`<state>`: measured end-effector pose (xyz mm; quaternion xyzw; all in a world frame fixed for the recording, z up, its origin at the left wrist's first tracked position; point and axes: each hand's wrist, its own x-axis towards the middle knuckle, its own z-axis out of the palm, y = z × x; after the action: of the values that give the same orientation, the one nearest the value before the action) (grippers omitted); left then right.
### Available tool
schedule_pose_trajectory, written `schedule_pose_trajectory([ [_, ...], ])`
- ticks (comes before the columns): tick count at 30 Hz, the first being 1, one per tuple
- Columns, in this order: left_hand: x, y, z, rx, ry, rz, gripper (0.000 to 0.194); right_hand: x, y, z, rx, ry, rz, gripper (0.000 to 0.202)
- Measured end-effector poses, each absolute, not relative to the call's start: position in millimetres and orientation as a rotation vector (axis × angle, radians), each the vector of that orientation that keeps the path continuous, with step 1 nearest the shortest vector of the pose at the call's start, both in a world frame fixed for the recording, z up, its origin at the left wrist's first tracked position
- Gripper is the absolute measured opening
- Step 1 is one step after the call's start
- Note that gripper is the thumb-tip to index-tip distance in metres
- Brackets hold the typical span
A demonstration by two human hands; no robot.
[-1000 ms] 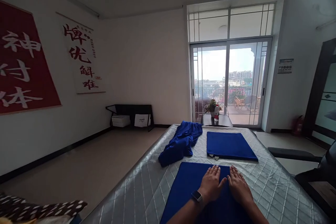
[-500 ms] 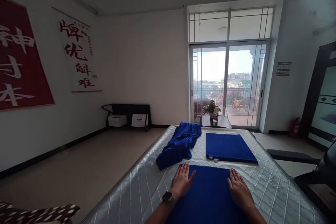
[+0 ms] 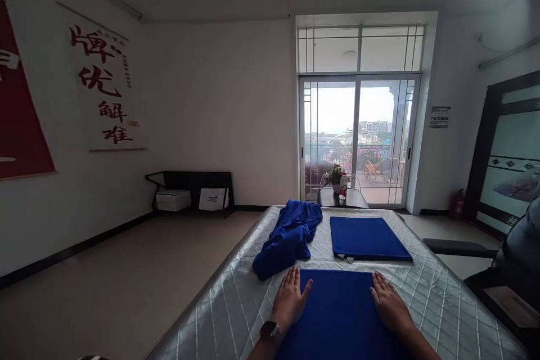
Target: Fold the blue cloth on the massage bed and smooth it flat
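A smooth blue folded cloth [image 3: 337, 315] lies flat on the silver quilted mattress [image 3: 223, 304] right in front of me. My left hand [image 3: 291, 297], with a dark watch at the wrist, rests flat on its left edge, fingers stretched out and thumb apart. On the opposite edge lies my right hand [image 3: 388, 301], also flat with straight fingers. Beyond it is a second blue folded piece [image 3: 369, 238], squared off, with small white tags at its near edge. A crumpled blue cloth [image 3: 289, 239] is heaped to its left. The near end of the cloth under my hands is out of frame.
Past the mattress stand a small dark table [image 3: 352, 198], a potted plant [image 3: 336, 175] and a water bottle [image 3: 343, 187] before a sliding glass door. A black bench [image 3: 194, 185] holds white boxes at the left wall. A dark chair [image 3: 517, 253] is at the right.
Both hands stay flat on the cloth's edges, the right one slightly farther right. My view has turned a little to the right, and the cloths look unchanged.
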<state>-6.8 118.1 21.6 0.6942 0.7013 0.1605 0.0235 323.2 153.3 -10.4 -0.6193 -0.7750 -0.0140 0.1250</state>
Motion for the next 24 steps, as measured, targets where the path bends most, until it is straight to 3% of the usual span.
schedule_pose_trajectory([
  [11,-9.5,117.1,18.0,2.183,2.172,0.498,0.090,311.3,130.5,15.8,-1.909,-2.271,0.001,0.066],
  [24,-11.0,124.5,9.1,2.221,2.187,0.580,0.082,312.6,99.7,5.5,-1.889,-2.221,0.108,0.066],
])
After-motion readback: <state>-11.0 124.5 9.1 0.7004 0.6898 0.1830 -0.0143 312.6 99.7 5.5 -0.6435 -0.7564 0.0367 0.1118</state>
